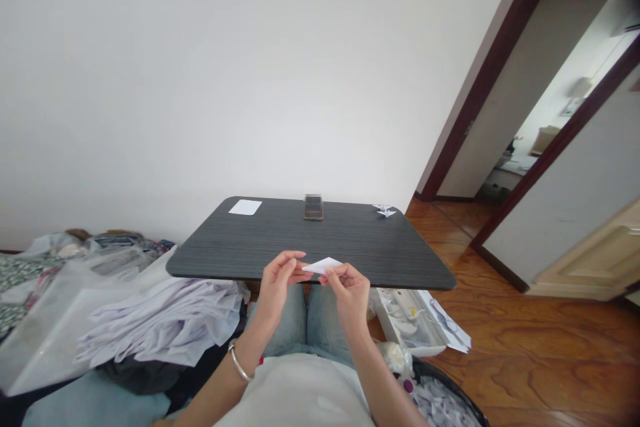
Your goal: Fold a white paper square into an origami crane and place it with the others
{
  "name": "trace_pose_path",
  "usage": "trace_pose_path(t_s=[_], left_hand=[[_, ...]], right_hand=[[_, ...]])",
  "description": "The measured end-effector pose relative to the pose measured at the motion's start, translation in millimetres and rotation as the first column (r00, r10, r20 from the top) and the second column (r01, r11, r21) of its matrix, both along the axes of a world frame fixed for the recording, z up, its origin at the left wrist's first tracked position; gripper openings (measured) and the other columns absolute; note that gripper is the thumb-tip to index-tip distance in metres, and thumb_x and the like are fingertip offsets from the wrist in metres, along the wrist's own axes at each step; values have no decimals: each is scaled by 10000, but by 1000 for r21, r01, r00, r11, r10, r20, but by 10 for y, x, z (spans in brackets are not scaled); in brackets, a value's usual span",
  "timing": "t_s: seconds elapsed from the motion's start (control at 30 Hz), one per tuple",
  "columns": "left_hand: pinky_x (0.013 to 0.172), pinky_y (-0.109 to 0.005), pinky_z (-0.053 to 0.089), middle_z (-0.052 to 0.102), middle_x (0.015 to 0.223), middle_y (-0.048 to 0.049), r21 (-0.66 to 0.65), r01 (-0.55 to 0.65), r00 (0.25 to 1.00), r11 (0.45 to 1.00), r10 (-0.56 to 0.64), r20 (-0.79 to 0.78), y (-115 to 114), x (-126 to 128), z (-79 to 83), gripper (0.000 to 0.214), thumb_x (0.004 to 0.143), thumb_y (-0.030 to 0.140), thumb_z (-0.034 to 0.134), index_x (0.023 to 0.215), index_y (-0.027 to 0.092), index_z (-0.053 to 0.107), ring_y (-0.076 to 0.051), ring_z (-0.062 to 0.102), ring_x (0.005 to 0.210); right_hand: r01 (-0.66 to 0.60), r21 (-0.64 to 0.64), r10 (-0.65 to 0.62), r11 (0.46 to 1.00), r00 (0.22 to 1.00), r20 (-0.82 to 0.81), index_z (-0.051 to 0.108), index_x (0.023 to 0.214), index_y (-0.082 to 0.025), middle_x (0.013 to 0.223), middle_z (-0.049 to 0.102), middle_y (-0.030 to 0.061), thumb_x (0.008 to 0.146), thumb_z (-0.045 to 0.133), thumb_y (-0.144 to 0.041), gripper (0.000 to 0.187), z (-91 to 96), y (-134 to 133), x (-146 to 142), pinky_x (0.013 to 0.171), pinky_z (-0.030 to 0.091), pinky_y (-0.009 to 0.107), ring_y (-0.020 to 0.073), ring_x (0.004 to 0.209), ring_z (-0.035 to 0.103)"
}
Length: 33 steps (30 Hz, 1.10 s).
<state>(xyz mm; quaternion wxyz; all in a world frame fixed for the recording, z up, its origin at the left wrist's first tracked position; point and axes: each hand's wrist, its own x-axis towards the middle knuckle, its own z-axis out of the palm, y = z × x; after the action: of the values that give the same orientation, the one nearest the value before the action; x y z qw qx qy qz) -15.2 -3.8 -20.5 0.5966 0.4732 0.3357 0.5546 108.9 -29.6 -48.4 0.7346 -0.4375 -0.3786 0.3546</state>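
A small piece of folded white paper [324,265], pointed at its left end, is held up just over the near edge of the dark table [280,240]. My right hand [349,287] pinches its right side between thumb and fingers. At the pointed left end, my left hand [281,280] has its thumb and fingers closed about the tip, with the index finger lying a little above. On the far right corner of the table sit folded white paper shapes with pointed wings [385,211]. A white stack of paper sheets [245,207] lies at the far left.
A small dark framed stand [313,207] is at the table's back edge, by the wall. Crumpled white cloth [165,320] and plastic bags are heaped to the left. A white box [407,327] and a black-rimmed container of paper pieces [445,403] stand on the right.
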Motion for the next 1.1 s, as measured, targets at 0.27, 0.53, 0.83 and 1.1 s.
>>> trace_pose_path(t_s=[0.27,0.53,0.83,1.1], left_hand=[[626,-238,531,674,685,-7,34,32,995,999,-29,-92,15,60,-59,214,612,261,750,743,135,639,-131,642,623],[627,-239,521,680,655,2,30,38,997,999,-35,-74,19,69,-97,181,626,244,738,729,146,626,-129,643,595],[616,-238,514,674,651,-8,33,19,996,999,-16,-90,18,91,-120,190,620,253,732,722,133,627,-126,631,586],[535,-203,468,661,669,-7,45,88,987,995,-82,-135,46,99,-146,214,640,235,712,798,122,623,-109,599,560]], right_hand=[[-37,27,38,999,999,-31,589,569,-177,528,654,-1,662,707,-298,193,5,-12,-38,517,496,253,143,493,607],[-41,36,44,998,997,-63,579,600,-177,550,657,0,672,711,-293,190,-21,-12,-62,526,493,250,139,507,607],[-15,33,18,999,996,-86,568,599,-167,523,652,-7,673,712,-304,213,-73,3,-82,498,478,234,128,476,597],[-51,26,52,998,998,-45,514,614,-187,538,642,-22,664,718,-308,243,-33,9,-74,494,480,236,131,483,605]])
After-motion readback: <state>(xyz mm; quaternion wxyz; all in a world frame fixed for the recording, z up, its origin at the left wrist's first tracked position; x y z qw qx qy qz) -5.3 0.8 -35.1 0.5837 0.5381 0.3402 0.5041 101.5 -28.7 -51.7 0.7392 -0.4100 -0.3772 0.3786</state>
